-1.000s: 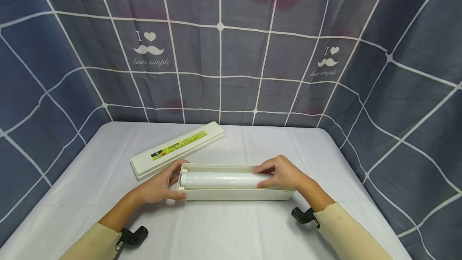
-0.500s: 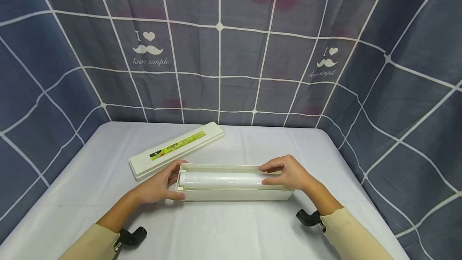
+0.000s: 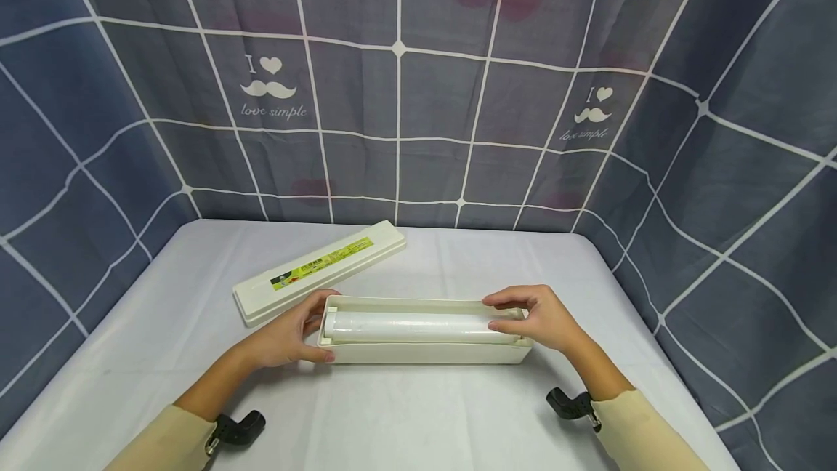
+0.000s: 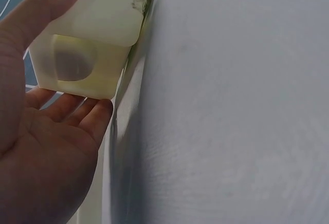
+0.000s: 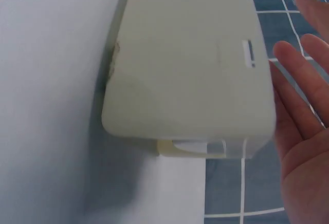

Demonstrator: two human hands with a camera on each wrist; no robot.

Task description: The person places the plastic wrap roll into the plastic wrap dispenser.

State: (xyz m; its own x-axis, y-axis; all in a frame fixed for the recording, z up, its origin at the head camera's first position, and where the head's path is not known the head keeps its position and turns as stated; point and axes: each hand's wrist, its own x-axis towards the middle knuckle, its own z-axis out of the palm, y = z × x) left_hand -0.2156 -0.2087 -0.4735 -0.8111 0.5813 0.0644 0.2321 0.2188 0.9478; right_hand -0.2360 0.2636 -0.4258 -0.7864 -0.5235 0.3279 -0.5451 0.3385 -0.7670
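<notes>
A long cream plastic cling film box lies across the middle of the table without its lid. Inside it rests a shiny white roll of cling film. My left hand grips the box's left end, thumb on the front wall and fingers around the far side; the left wrist view shows that end wall between thumb and fingers. Over the right end hovers my right hand, thumb and fingers spread apart at the roll's end. In the right wrist view its fingers extend beside the upper edge, with nothing pinched.
The cream lid with a green and yellow label lies slanted behind the box, close to my left hand. A white cloth covers the table. Dark checked curtains enclose it at the back and sides.
My right hand has slid rightward along the roll toward the box's right end, uncovering more of the roll. The left hand, box and lid stay in place.
</notes>
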